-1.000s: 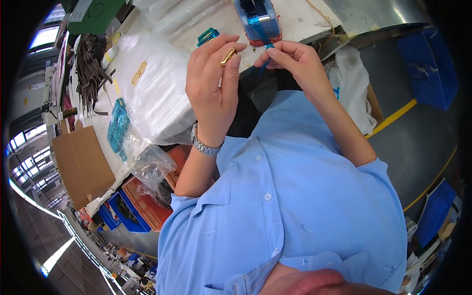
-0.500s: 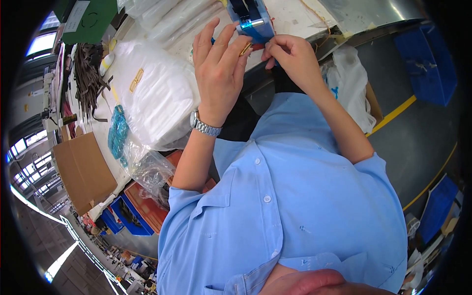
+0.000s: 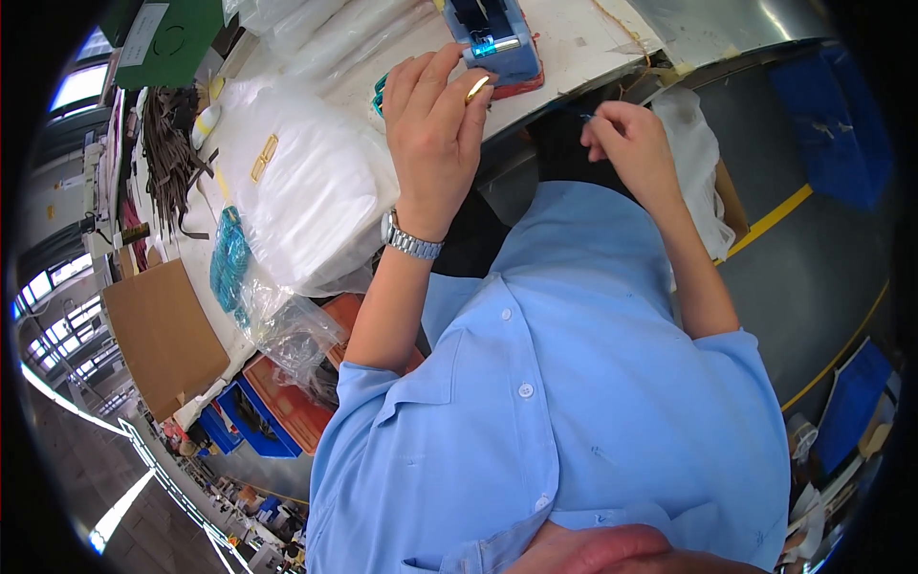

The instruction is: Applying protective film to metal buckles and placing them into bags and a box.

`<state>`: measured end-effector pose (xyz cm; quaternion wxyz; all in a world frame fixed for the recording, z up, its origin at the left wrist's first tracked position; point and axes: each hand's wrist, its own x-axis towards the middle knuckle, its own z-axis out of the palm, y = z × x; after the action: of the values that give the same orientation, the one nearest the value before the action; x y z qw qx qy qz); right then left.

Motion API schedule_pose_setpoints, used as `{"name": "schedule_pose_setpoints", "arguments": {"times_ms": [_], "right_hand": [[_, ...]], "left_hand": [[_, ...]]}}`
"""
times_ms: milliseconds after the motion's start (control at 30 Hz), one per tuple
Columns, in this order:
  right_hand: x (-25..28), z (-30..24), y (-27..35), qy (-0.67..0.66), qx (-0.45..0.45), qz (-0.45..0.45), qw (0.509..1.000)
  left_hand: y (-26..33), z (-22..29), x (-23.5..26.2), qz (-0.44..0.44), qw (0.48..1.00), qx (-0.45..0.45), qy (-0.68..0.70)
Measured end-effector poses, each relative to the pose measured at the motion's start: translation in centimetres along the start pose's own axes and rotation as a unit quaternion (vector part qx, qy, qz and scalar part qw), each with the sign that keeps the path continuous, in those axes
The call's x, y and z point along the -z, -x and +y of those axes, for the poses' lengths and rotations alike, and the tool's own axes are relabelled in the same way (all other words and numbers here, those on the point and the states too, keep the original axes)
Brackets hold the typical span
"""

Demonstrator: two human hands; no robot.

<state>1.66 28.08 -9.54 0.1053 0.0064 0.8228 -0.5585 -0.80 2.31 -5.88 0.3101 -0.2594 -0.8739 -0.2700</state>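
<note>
My left hand (image 3: 430, 134) is raised over the table's edge, pinching a shiny gold metal piece (image 3: 477, 89) between thumb and forefinger. Just beyond those fingertips stands a blue tape dispenser (image 3: 512, 62) with a strip of shiny blue film (image 3: 495, 46) across its front. Off to the right, past the table edge, my right hand (image 3: 631, 143) is closed. A tiny bit of blue film (image 3: 586, 117) shows at its fingertips. Part of a teal item (image 3: 380, 96) peeks out beside my left hand.
White plastic-wrapped stacks (image 3: 306, 191) lie on the table, with a gold rectangular frame (image 3: 265, 158) on top. Left of them are dark strips (image 3: 172, 134), a teal bundle (image 3: 228, 258) and a cardboard sheet (image 3: 163, 335). A white plastic bag (image 3: 693, 153) hangs right of my right hand.
My right hand has moved away from the dispenser, rightward and down past the table edge. My left hand has shifted slightly right and down, still pinching the gold piece.
</note>
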Motion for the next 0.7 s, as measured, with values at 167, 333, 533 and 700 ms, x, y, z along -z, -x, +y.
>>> {"name": "schedule_pose_setpoints", "arguments": {"times_ms": [167, 333, 533, 700], "right_hand": [[7.7, 12.0, 7.2, -0.107, -0.045, 0.095, 0.989], [8.9, 30.6, 6.1, 0.135, -0.11, 0.069, 0.982], [7.3, 38.2, 2.7, -0.107, -0.128, 0.066, 0.984], [6.1, 34.9, 0.6, 0.193, -0.238, 0.115, 0.945]], "left_hand": [[0.1, 0.2, 0.8, -0.008, 1.0, 0.006, 0.012], [0.0, 1.4, 0.8, -0.015, 1.0, 0.012, -0.005], [0.3, 3.8, 2.7, -0.025, 0.999, 0.034, -0.026], [1.4, 6.0, 2.7, 0.0, 0.992, 0.125, 0.029]]}}
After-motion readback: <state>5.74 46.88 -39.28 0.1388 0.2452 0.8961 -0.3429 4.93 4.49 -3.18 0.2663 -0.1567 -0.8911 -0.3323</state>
